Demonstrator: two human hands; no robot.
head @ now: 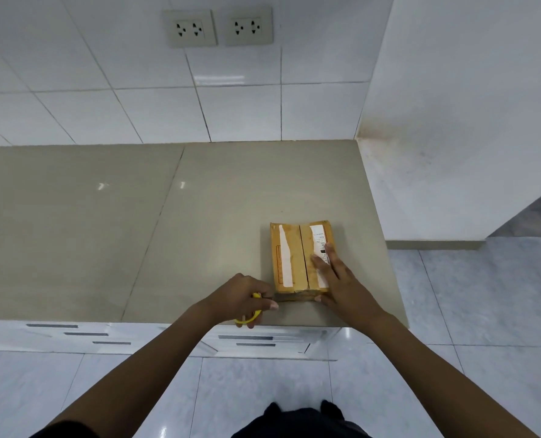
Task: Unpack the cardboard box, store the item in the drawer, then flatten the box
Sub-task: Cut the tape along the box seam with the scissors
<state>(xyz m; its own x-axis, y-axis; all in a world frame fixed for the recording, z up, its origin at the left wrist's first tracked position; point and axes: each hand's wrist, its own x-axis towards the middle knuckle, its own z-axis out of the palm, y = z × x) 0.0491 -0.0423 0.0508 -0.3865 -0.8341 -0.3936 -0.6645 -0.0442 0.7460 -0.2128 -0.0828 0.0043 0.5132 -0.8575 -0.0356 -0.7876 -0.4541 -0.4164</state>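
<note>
A small brown cardboard box (291,257) with white label strips lies on the beige countertop (155,235), near its front right corner. Its two top flaps meet at a centre seam. My right hand (335,279) lies flat on the right flap, fingers spread, thumb at the near edge. My left hand (244,298) grips yellow-handled scissors (253,311); their blade runs along the box's near end face. White drawers (250,339) with dark slot handles sit below the counter edge.
A white tiled wall with two socket plates (218,26) rises behind the counter. A white side wall (452,121) borders the counter on the right. Pale marble floor tiles (452,311) lie to the right and below me.
</note>
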